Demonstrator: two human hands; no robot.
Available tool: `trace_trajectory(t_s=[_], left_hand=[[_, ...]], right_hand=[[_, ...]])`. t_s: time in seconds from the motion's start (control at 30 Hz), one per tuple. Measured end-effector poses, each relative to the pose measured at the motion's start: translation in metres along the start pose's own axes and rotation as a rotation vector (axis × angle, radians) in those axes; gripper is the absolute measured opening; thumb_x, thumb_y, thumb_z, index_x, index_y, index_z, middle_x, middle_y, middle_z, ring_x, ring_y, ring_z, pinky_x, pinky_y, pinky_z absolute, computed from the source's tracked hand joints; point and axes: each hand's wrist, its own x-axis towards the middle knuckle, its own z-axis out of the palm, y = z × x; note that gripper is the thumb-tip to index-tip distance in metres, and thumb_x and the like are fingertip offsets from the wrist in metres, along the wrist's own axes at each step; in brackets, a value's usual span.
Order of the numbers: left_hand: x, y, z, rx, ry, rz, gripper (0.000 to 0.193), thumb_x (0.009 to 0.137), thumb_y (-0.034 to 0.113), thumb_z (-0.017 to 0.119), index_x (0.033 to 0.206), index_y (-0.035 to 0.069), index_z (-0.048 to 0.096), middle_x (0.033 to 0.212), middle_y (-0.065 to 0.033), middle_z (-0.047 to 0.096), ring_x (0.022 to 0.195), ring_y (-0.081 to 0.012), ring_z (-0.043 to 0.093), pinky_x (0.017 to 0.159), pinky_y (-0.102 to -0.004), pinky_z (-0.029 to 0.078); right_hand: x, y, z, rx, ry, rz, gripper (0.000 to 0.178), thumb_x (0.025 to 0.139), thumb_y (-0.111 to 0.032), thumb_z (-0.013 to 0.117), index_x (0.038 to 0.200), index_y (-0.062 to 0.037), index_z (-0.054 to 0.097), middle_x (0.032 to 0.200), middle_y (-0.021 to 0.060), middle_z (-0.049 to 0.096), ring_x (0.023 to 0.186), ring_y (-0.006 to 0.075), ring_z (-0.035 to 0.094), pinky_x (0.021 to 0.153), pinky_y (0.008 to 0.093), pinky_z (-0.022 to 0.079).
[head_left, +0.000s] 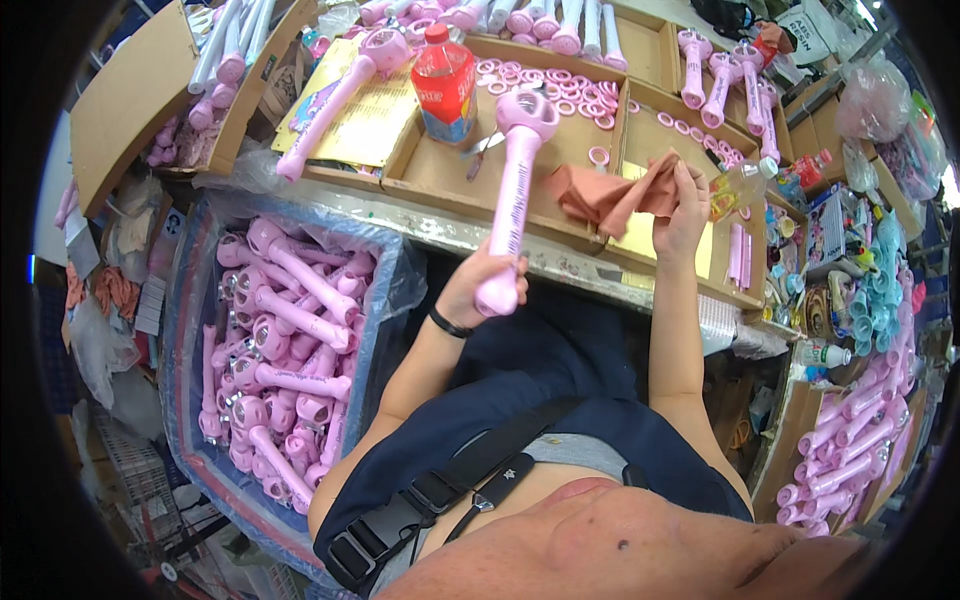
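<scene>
My left hand [482,285] is wrapped round the lower handle of a pink toy wand [513,185], which stands nearly upright with its round head at the top. Dark lettering runs along its handle. In my right hand [683,212] a salmon-coloured cloth [618,195] is pinched at one corner and hangs off to the left, apart from the wand. Behind the wand, a cardboard tray holds many pink rings [560,85]. Another pink wand [340,105] lies on a yellow printed sheet [365,130] at the left of the bench.
A blue-rimmed bin [190,330] full of pink wands stands at my left. On the bench are a red-capped bottle [445,85], scissors [484,152] and a bottle of yellow liquid [742,190]. More pink wands [850,450] fill a carton at the right.
</scene>
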Motion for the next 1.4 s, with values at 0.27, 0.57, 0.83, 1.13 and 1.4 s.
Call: trace_trajectory(t_s=[0.27, 0.57, 0.83, 1.13, 1.4], left_hand=[[-0.035, -0.04, 0.004, 0.338, 0.135, 0.202, 0.077, 0.092, 0.06, 0.031, 0.147, 0.008, 0.017, 0.115, -0.0118, 0.053, 0.098, -0.0195, 0.059, 0.084, -0.0317, 0.05], [-0.054, -0.047, -0.008, 0.322, 0.142, 0.175, 0.089, 0.085, 0.073, 0.018, 0.146, 0.009, 0.021, 0.09, -0.007, 0.056, 0.06, -0.0134, 0.058, 0.054, -0.0256, 0.051], [-0.051, -0.045, -0.026, 0.21, 0.241, -0.005, 0.086, 0.087, 0.071, 0.018, 0.132, 0.002, 0.041, 0.083, -0.0061, 0.06, 0.06, -0.0127, 0.06, 0.055, -0.0242, 0.05], [-0.05, -0.042, -0.024, 0.027, 0.11, 0.063, 0.082, 0.089, 0.069, 0.021, 0.122, 0.0, 0.048, 0.08, -0.0091, 0.061, 0.056, -0.0179, 0.059, 0.053, -0.0273, 0.05], [-0.064, -0.05, -0.044, 0.012, -0.012, -0.178, 0.083, 0.09, 0.066, 0.022, 0.129, -0.004, 0.043, 0.085, -0.0123, 0.058, 0.078, -0.0205, 0.061, 0.078, -0.0376, 0.055]], right_hand=[[-0.127, 0.034, 0.037, -0.986, -1.094, -0.637, 0.013, 0.076, -0.012, 0.07, 0.089, -0.0095, 0.068, 0.076, 0.0032, 0.061, 0.062, 0.0193, 0.06, 0.06, 0.0318, 0.047], [-0.049, 0.069, 0.072, -1.23, -0.628, -0.485, 0.008, 0.082, -0.012, 0.065, 0.085, -0.0091, 0.071, 0.074, 0.0101, 0.056, 0.068, 0.0221, 0.058, 0.056, 0.0352, 0.047], [-0.102, 0.075, 0.057, -1.217, -0.988, -0.753, 0.005, 0.072, -0.017, 0.067, 0.076, -0.0154, 0.069, 0.067, 0.0023, 0.056, 0.062, 0.0179, 0.059, 0.051, 0.031, 0.049], [-0.123, 0.071, 0.051, -1.201, -1.034, -0.82, 0.012, 0.067, -0.013, 0.067, 0.079, -0.0152, 0.068, 0.077, 0.0012, 0.063, 0.067, 0.0172, 0.062, 0.053, 0.0309, 0.049], [-0.052, 0.085, 0.038, -1.314, -0.8, -0.732, 0.011, 0.079, -0.019, 0.067, 0.089, -0.0142, 0.07, 0.071, 0.0008, 0.06, 0.06, 0.0173, 0.061, 0.05, 0.0302, 0.05]])
